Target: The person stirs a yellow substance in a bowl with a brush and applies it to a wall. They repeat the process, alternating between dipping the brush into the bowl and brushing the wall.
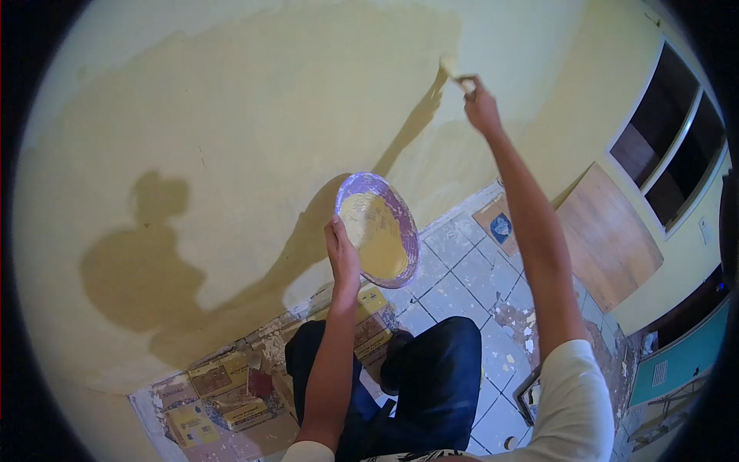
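My left hand (343,252) grips the near left rim of a purple oval basin (408,222), thumb over the edge. Inside the basin lies yellow paint (382,250), and dried streaks coat its walls. The basin tilts so that its inside faces me. High up and to the right, my right hand (482,109) is closed round the handle of a paintbrush (449,69). Its pale bristles appear to touch the wall (292,100). A deeper yellow coat covers much of this wall, while a paler patch shows around and right of the brush.
Flattened cardboard (196,423) and paint-flecked debris line the wall's foot. Grey floor tiles (462,281) run to the right. A wooden board (608,239) leans below a window (668,127). A teal panel (677,354) stands at far right.
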Demonstrator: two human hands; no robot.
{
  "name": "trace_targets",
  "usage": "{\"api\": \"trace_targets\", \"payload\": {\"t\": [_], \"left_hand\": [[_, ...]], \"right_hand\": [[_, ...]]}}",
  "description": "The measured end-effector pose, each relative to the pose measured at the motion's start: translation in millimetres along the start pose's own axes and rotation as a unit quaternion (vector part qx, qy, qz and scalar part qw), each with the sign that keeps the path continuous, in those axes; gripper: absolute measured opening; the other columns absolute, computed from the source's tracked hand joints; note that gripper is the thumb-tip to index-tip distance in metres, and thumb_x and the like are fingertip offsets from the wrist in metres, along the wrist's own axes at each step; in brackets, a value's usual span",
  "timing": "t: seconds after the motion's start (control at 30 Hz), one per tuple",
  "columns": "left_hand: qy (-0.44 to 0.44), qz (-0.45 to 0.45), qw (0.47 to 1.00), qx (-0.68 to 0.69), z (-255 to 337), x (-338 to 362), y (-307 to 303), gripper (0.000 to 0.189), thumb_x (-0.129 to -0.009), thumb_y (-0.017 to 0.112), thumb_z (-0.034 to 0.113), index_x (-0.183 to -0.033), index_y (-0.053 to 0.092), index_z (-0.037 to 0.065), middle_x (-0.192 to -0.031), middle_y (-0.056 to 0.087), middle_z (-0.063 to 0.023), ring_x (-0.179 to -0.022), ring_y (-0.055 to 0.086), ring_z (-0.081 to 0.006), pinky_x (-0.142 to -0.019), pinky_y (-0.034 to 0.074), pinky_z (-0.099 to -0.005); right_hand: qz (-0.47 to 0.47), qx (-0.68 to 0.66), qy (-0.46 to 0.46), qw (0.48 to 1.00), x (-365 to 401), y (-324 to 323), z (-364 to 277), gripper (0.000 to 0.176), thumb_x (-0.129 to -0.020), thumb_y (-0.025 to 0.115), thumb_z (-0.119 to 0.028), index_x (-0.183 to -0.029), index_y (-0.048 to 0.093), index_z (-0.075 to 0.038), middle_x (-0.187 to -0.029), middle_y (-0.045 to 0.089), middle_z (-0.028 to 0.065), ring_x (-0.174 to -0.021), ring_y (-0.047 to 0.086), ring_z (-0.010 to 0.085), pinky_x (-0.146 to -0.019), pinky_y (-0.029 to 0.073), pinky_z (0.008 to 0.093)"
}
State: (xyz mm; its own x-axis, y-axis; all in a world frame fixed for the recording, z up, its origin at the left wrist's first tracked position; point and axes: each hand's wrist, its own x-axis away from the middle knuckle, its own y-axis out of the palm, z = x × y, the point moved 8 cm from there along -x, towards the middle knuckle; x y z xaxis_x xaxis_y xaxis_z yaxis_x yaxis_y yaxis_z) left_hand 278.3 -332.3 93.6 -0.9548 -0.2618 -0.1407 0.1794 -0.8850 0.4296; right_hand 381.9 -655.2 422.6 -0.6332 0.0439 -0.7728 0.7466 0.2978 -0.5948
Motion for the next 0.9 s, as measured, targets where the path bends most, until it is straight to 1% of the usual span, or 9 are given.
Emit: {"api": "trace_targets", "payload": {"t": [0.17,0.3,0.5,0.6,0.63,0.7,0.8,0.87,0.9], "left_hand": [[-0.046,0.013,0.999,0.017,0,4,1,0.058,-0.111,0.035,0.048,-0.127,0.054,-0.004,-0.119,0.06,-0.0158,-0.113,0.056,-0.023,-0.103,0.041,-0.0354],[-0.017,-0.017,1.0,0.004,-5,6,10,0.059,-0.111,0.035,0.049,-0.13,0.053,-0.004,-0.122,0.059,-0.0162,-0.116,0.055,-0.0236,-0.104,0.04,-0.0356],[0.004,-0.023,1.0,-0.006,-8,5,17,0.061,-0.111,0.034,0.049,-0.131,0.052,-0.005,-0.124,0.059,-0.0169,-0.118,0.055,-0.0242,-0.106,0.039,-0.0358],[-0.023,-0.021,1.0,-0.005,-5,6,11,0.062,-0.111,0.033,0.049,-0.132,0.052,-0.006,-0.125,0.058,-0.0171,-0.119,0.054,-0.0246,-0.107,0.039,-0.0362],[-0.041,-0.022,0.999,0.004,-6,8,11,0.062,-0.111,0.034,0.049,-0.132,0.051,-0.006,-0.126,0.058,-0.0172,-0.12,0.054,-0.0248,-0.107,0.039,-0.0365],[-0.045,-0.032,0.998,-0.004,-7,6,9,0.062,-0.111,0.034,0.049,-0.132,0.051,-0.006,-0.126,0.058,-0.0172,-0.12,0.054,-0.0249,-0.107,0.039,-0.0366],[-0.03,-0.038,0.999,-0.014,-6,5,10,0.062,-0.111,0.034,0.05,-0.132,0.051,-0.006,-0.127,0.058,-0.0172,-0.12,0.055,-0.0249,-0.107,0.039,-0.0368],[-0.019,-0.033,0.999,-0.015,-1,5,13,0.062,-0.111,0.034,0.05,-0.132,0.051,-0.006,-0.127,0.058,-0.0173,-0.12,0.055,-0.0248,-0.106,0.04,-0.0369],[-0.029,-0.029,0.999,-0.005,3,7,13,0.062,-0.111,0.034,0.05,-0.133,0.05,-0.006,-0.128,0.058,-0.0174,-0.12,0.055,-0.0246,-0.106,0.04,-0.0368]], "right_hand": [[-0.175,0.097,0.033,0.979,97,64,42,0.044,-0.087,0.056,-0.004,-0.126,0.062,-0.025,-0.111,0.07,0.0196,-0.108,0.065,0.0403,-0.086,0.053,0.052],[-0.268,0.142,0.065,0.951,94,74,60,0.044,-0.085,0.056,-0.006,-0.123,0.066,-0.026,-0.114,0.07,0.0174,-0.109,0.066,0.0382,-0.088,0.054,0.05],[-0.106,0.126,0.006,0.986,2,8,35,0.038,-0.083,0.06,-0.007,-0.113,0.074,-0.027,-0.096,0.074,0.0144,-0.089,0.071,0.0352,-0.077,0.055,0.047],[0.04,0.007,0.025,0.999,-18,-47,29,0.04,-0.095,0.057,-0.006,-0.128,0.068,-0.025,-0.084,0.072,0.0086,-0.073,0.066,0.0208,-0.069,0.052,0.0366],[0.108,-0.057,0.005,0.993,-20,-66,20,0.037,-0.092,0.062,-0.013,-0.125,0.068,-0.026,-0.085,0.07,0.0099,-0.077,0.067,0.0301,-0.074,0.053,0.0421],[0.146,-0.062,0.018,0.987,-36,-79,8,0.038,-0.092,0.06,-0.012,-0.127,0.067,-0.025,-0.089,0.073,0.0092,-0.08,0.069,0.0313,-0.076,0.054,0.0426],[0.203,-0.082,-0.012,0.976,-48,-77,9,0.039,-0.096,0.06,-0.011,-0.131,0.067,-0.028,-0.085,0.071,0.009,-0.07,0.062,0.0201,-0.07,0.052,0.0364],[0.086,-0.063,0.008,0.994,-49,-45,5,0.041,-0.09,0.059,-0.01,-0.129,0.065,-0.022,-0.1,0.072,0.0202,-0.09,0.069,0.0408,-0.08,0.054,0.0463],[0.089,-0.063,0.017,0.994,-35,-26,12,0.042,-0.09,0.058,-0.011,-0.13,0.064,-0.024,-0.102,0.07,0.0225,-0.093,0.067,0.0442,-0.081,0.054,0.0486]]}}
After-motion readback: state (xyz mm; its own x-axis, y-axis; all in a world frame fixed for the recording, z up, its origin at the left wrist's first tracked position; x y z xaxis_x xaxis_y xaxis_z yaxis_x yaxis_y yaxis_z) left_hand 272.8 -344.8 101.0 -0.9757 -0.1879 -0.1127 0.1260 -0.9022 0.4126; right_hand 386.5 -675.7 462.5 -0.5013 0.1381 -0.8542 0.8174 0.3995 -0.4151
